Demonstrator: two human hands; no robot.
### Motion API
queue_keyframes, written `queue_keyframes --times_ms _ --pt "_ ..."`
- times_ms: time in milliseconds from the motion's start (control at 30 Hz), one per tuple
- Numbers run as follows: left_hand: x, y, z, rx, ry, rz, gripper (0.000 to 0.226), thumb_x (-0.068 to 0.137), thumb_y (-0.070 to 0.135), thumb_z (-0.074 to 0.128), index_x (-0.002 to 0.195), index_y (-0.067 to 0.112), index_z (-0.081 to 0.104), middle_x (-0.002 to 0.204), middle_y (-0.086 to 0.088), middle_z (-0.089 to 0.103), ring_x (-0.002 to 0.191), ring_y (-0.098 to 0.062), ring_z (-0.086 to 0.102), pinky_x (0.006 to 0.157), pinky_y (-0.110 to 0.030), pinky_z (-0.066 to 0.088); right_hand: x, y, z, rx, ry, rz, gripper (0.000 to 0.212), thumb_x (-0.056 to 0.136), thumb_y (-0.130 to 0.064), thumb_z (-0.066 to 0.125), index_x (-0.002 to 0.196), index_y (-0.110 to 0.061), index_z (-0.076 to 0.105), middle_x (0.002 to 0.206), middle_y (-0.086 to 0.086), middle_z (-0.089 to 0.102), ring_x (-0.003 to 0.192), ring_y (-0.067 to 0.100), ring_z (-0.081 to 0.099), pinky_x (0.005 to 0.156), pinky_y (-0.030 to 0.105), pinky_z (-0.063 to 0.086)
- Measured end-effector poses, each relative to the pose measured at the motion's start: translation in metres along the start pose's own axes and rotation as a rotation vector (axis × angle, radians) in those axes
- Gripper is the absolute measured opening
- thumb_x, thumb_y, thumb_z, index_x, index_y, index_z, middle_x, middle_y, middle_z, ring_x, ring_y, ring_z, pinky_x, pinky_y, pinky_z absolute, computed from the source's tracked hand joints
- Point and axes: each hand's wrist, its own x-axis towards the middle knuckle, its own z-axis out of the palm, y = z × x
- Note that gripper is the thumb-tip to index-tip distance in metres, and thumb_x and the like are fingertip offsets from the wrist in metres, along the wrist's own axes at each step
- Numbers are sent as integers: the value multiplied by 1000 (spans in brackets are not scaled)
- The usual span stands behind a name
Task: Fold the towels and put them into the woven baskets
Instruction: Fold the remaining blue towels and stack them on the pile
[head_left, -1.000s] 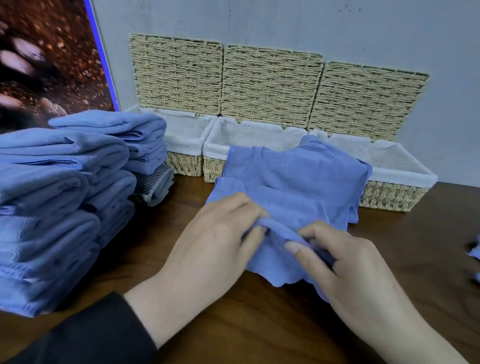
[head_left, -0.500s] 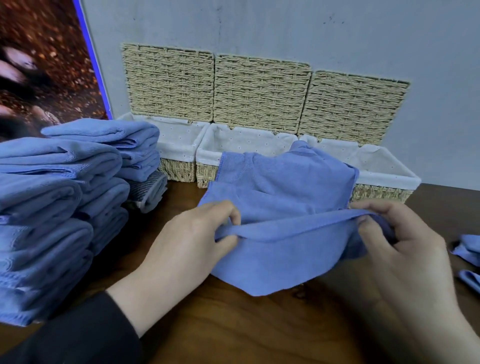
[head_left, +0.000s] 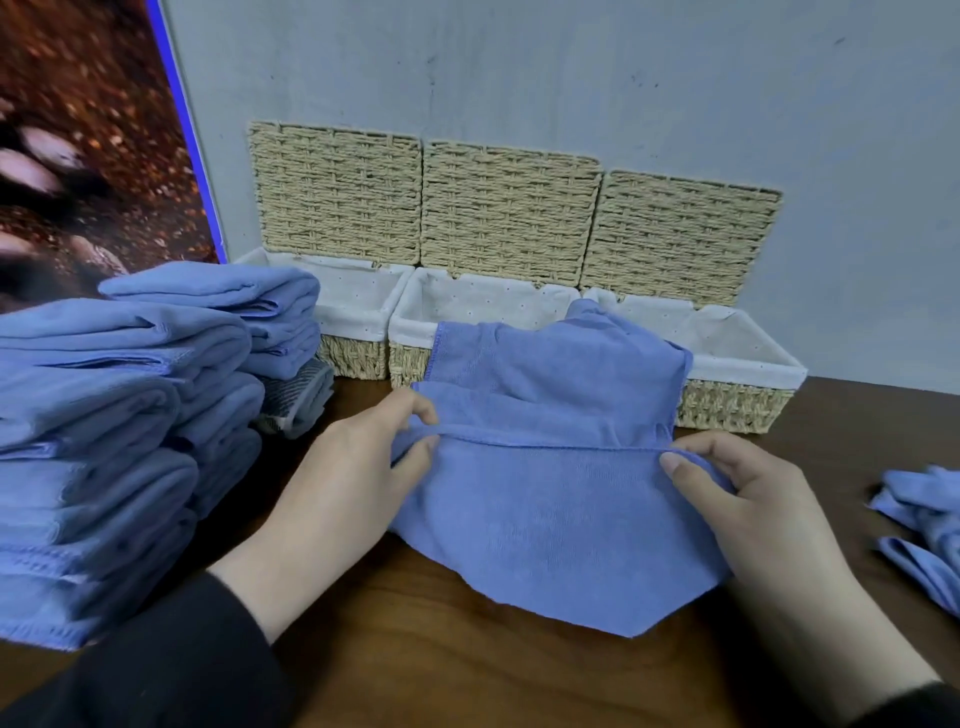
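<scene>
Since the earlier frame: hands drawn apart, towel edge pulled taut between them.
Table (head_left: 467, 675), wooden; stacks (head_left: 119, 431) of folded blue towels at left; three lined baskets (head_left: 737, 400) along wall, lids up; towel (head_left: 550, 499), blue, spread on table, far part draped on middle basket rim; left hand (head_left: 353, 483) and right hand (head_left: 748, 499) each pinching its near fold; loose towels (head_left: 924, 519) at right.

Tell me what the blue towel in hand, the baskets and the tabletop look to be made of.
Blue towel: soft matte cloth, likely microfibre; fine nap, stitched hem, limp drape.
Baskets: tan twisted fibre, perhaps paper rope or seagrass, visibly woven; white dotted fabric liners.
Tabletop: dark brown wood or wood-look laminate, grain streaks, slight sheen.
</scene>
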Motion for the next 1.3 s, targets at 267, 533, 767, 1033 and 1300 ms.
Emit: queue_keyframes --times_ms 267,533,767,1033,1300 --pt "-24 3 -4 -268 -11 -121 18 104 23 52 88 26 60 73 21 58 67 2 50 61 -13 36 -30 6 -16 233 -116 93 15 97 -14 64 93 -23 76 86 14 69 73 40 53 70 41 37" --pt "-73 2 -22 -144 -152 28 17 98 25 64 91 40 59 93 20 66 93 4 60 74 -12 41 -89 -10 -20 342 -172 129 71 55 -69 86 95 -11 78 97 17 72 88 28 67 80 37 43" --pt "-104 -2 -56 -178 -374 58 8 89 38 74 88 41 68 85 18 65 79 1 57 77 -18 41 -128 -25 -43 248 -355 222 14 94 -9 67 93 -12 81 99 7 78 96 15 73 82 20 51" --pt "-137 32 -54 160 -537 284 74 66 96 44 127 55 50 136 44 33 128 21 15 111 -14 13 -130 -41 -35 27 -124 124 21 100 -20 62 83 -22 74 81 2 74 70 5 64 66 20 45" --pt "-134 44 -42 -13 -270 96 10 98 27 62 103 34 58 93 16 59 89 -1 57 74 -17 44 -122 -63 -51 -38 -118 74 19 102 -36 55 92 -33 70 71 26 63 46 50 48 46 40 40"
